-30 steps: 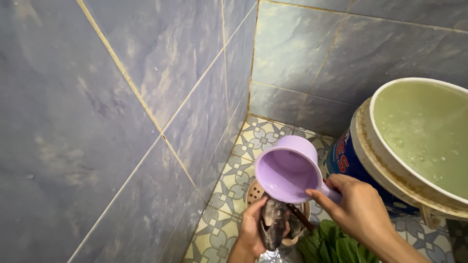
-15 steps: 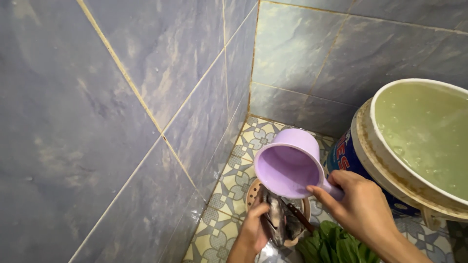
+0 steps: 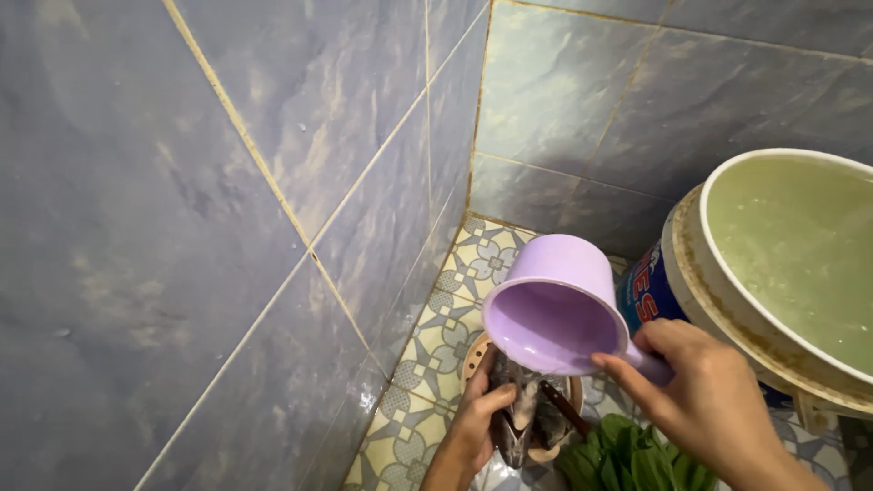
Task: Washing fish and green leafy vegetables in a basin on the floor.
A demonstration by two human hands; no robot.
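The right hand (image 3: 705,400) grips the handle of a lilac plastic dipper (image 3: 556,305), fingers wrapped tightly around it, at about 5 o'clock in the view. The dipper is tipped forward and down, its open mouth facing toward 7 o'clock, and a thin stream of water runs from its lower rim onto what lies beneath. Directly below, at 6 o'clock, the left hand (image 3: 473,427) is closed around a dark, wet fish (image 3: 518,423), thumb and fingers clasping its sides, the fish held head-down over a round brownish basket (image 3: 475,355) with small holes in its rim. A dark, reddish-brown stick-like handle (image 3: 564,409) slants across the basket just right of the fish; what it belongs to cannot be told. Leafy greens (image 3: 627,455) lie near the bottom edge, just under the right hand. At 3 o'clock stands a large white-rimmed bucket (image 3: 691,264) with a blue printed side, filled nearly to the brim with greenish water (image 3: 800,245). The patterned floor tiles (image 3: 482,259) meet blue marbled wall tiles (image 3: 273,182) in a corner at 12 o'clock, and the wall fills the whole left half of the view.
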